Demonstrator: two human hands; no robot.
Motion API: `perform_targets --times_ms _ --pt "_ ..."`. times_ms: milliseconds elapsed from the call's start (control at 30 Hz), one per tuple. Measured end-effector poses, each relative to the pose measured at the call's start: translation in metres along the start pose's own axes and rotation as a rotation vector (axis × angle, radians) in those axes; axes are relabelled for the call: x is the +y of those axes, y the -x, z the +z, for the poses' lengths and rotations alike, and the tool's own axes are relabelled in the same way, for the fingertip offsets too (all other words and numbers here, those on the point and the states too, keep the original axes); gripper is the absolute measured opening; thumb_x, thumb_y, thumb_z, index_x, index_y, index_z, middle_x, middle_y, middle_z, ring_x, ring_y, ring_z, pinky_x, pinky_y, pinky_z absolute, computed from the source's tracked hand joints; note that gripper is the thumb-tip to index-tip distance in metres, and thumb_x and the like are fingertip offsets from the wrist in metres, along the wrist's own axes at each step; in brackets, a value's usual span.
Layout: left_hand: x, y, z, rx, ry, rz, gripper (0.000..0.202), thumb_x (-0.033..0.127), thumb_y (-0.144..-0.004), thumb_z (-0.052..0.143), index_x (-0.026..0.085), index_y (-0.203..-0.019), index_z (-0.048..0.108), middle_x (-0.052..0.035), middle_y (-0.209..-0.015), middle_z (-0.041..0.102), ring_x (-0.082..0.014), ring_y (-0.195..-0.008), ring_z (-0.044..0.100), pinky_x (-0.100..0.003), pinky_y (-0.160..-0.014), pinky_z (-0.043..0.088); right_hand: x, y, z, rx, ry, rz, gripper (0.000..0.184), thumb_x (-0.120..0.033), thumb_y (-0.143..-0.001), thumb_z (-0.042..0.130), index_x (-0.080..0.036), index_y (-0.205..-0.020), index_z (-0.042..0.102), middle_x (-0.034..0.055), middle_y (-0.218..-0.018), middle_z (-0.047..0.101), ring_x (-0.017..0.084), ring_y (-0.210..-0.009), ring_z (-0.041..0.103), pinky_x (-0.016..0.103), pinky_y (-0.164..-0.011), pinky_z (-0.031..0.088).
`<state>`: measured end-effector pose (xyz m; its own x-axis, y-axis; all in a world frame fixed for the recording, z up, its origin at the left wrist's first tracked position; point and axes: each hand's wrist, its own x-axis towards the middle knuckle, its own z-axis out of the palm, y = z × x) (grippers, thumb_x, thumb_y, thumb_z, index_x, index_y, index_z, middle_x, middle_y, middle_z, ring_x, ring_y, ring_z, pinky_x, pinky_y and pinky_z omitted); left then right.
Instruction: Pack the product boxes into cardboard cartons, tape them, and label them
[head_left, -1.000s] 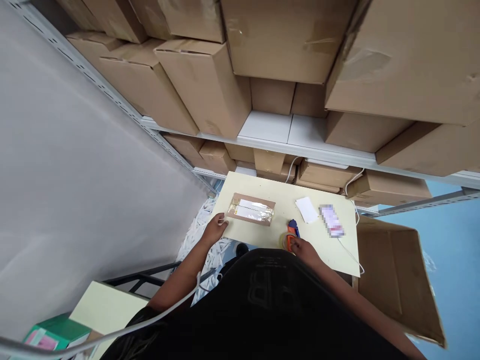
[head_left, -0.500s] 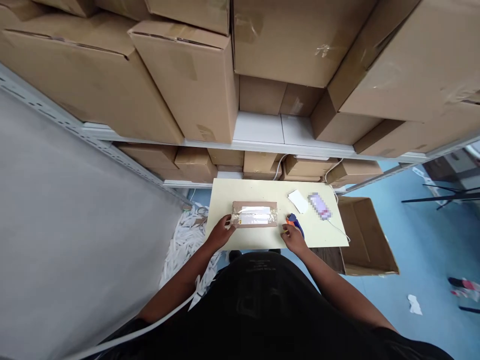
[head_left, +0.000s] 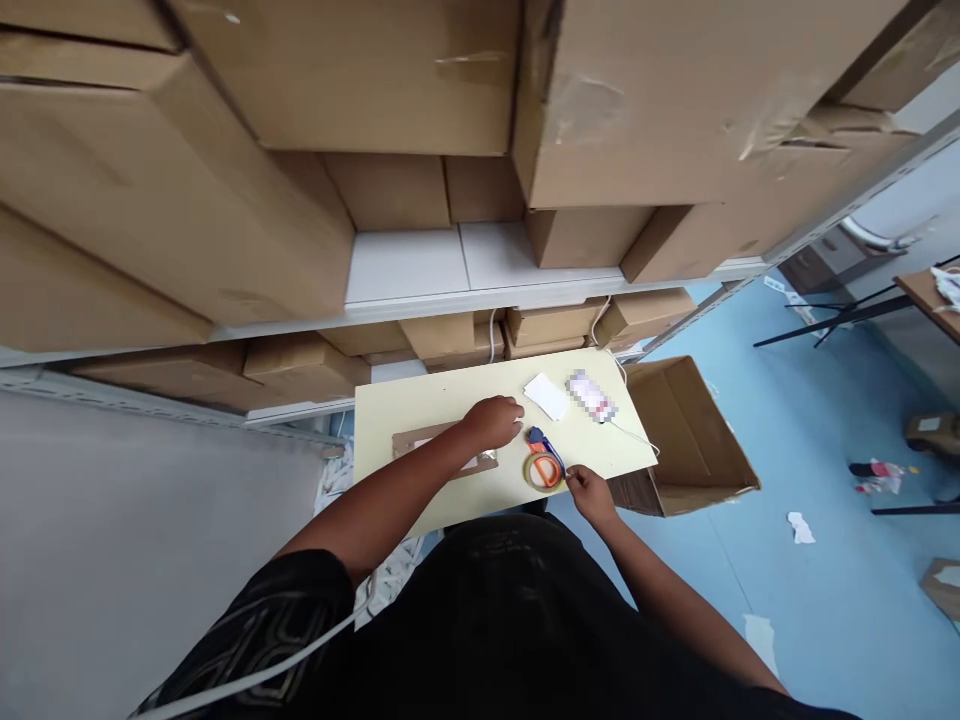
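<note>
Tape dispenser (head_left: 553, 456) lay lengthwise toward far edge of worktop (head_left: 480, 385), blue head (head_left: 535, 435) foremost, left grip (head_left: 495, 422) and right grip (head_left: 591, 494) curled, holds unclear

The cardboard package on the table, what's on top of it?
On the cardboard package, slivers of what looks like a white label and shiny clear tape show. The left forearm crosses in front, hiding the middle, so anything there can't be seen.

Left hand (head_left: 495, 422) hovers near cards (head_left: 546, 397), right hand (head_left: 592, 494) beside tape dispenser (head_left: 550, 453).
</note>
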<state>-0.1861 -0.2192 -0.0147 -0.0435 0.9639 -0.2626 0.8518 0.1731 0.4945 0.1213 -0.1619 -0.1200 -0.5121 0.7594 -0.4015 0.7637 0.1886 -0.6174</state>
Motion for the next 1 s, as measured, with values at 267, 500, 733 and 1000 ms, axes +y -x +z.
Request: perform_targets --times_ms 267,500,733,1000 --pt "0.015 -0.146 0.046 -0.104 -0.107 -0.331 0.031 0.032 -0.093 0.058 0.014 -0.114 0.071 -0.0194 -0.126 0.066 -0.0328 -0.119 0.060 -0.041 -0.097 0.049 0.040 -0.034 -0.042 -0.059 -0.120 0.019 0.035 -0.041 -0.089 0.051 -0.022 -0.108 0.073 0.0072 -0.105 0.077 0.026 -0.098 0.071 0.036 -0.089 0.053" --pt "-0.019 -0.190 0.071 -0.083 -0.075 -0.587 0.031 0.031 -0.093 0.060 0.015 -0.119 0.068 -0.0191 -0.125 0.067 -0.0315 -0.115 0.064 -0.039 -0.092 0.051 0.047 -0.069 -0.061 -0.208 -0.109 -0.015 0.036 -0.040 -0.090 0.053 -0.022 -0.113 0.074 0.0078 -0.105 0.076 0.025 -0.094 0.070 0.037 -0.087 0.052" --pt "-0.030 -0.191 0.083 -0.040 0.019 -0.637 0.035 0.043 -0.090 0.066 0.018 -0.114 0.066 -0.0154 -0.124 0.068 -0.0290 -0.114 0.064 -0.036 -0.090 0.051 0.046 -0.090 -0.061 -0.276 -0.116 -0.023 0.035 -0.040 -0.092 0.051 -0.024 -0.112 0.074 0.0067 -0.104 0.077 0.024 -0.093 0.071 0.035 -0.082 0.053" --pt "-0.045 -0.193 0.082 -0.060 0.098 -0.645 0.020 0.037 -0.091 0.067 0.020 -0.101 0.069 -0.0082 -0.105 0.075 -0.0220 -0.094 0.068 -0.029 -0.075 0.048 0.041 -0.097 -0.056 -0.287 -0.113 -0.031 0.035 -0.041 -0.091 0.051 -0.023 -0.111 0.075 0.0074 -0.104 0.076 0.024 -0.094 0.071 0.034 -0.081 0.053"
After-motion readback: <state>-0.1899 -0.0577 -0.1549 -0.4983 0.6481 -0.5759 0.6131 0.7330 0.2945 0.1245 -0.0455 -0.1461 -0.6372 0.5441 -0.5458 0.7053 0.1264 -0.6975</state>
